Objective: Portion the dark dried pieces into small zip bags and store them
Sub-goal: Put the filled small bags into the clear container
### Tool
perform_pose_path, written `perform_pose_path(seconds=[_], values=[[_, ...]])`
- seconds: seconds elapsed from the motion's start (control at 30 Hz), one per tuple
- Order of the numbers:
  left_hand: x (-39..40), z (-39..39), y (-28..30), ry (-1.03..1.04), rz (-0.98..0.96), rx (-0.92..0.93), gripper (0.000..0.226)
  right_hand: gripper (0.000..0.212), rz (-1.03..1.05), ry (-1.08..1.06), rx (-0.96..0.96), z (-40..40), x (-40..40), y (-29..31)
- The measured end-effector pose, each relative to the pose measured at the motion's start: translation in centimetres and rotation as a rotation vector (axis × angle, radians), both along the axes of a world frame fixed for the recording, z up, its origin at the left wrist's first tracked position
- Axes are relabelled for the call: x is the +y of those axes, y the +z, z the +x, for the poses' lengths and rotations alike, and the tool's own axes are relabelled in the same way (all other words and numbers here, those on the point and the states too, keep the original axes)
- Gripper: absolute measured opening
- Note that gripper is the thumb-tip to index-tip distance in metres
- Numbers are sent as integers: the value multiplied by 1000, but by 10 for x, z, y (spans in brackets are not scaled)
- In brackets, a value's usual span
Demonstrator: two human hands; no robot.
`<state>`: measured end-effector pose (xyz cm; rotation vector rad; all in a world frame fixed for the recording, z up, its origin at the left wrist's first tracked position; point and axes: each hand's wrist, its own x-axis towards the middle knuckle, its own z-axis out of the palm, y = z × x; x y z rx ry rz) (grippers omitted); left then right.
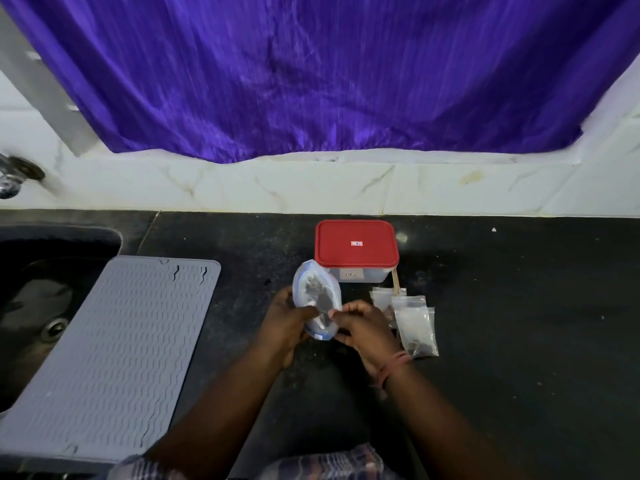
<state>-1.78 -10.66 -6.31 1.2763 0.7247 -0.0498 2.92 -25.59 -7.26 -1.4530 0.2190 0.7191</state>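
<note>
A large clear zip bag (313,292) with a blue seal holds dark dried pieces, and its mouth gapes open over the black counter. My left hand (285,322) grips its left side. My right hand (360,329) pinches the bag's rim on the right. Several small zip bags (414,323) lie in a loose pile right of my right hand, the nearest with dark pieces at its bottom. A clear container with a red lid (356,242) stands shut behind the bags.
A grey ribbed mat (114,355) lies at the left, partly over a dark sink (45,306). A thin wooden stick (395,280) leans by the container. A tap (14,174) sticks out at far left. A purple curtain hangs above the tiled ledge.
</note>
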Motion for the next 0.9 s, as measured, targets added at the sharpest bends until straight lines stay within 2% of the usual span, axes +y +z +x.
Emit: perform_pose_path(seconds=[0.07,0.17,0.23,0.3,0.4,0.43,0.5,0.53,0.57,0.63,0.7,0.77,0.8,0.87,0.9], values=[[-1,-9,-1,-41,186,57,44,13,148,1,90,-5,-3,2],[1,-16,-1,-114,588,143,39,19,237,-12,140,-16,-5,-1],[0,-20,0,-205,777,178,40,27,185,-9,104,-22,-5,-4],[-1,-22,7,-236,870,136,39,33,68,-1,45,-22,-5,-4],[3,-16,12,-201,825,-11,39,31,-72,-9,-73,-17,-2,-2],[6,-14,13,-171,705,-45,42,27,-148,-25,-145,-15,0,-2],[4,-11,21,-82,269,-77,52,19,-327,-102,-304,-11,5,-3],[-1,-9,24,-52,123,-84,54,17,-385,-145,-370,-10,7,-3],[-6,-10,26,-43,97,-90,50,17,-424,-169,-441,-12,9,-3],[-13,-13,27,-26,204,-38,25,20,-432,-181,-599,-16,14,-2],[-13,-18,23,28,258,63,3,23,-347,-193,-669,-20,18,0],[-5,-18,17,83,287,89,4,26,-204,-198,-625,-21,21,4],[-1,-17,16,92,360,78,7,36,-133,-188,-568,-18,21,4],[5,-13,18,40,593,40,20,66,-89,-84,-472,-9,17,3],[8,-11,19,-19,743,27,24,72,-74,-9,-462,-4,14,4]])
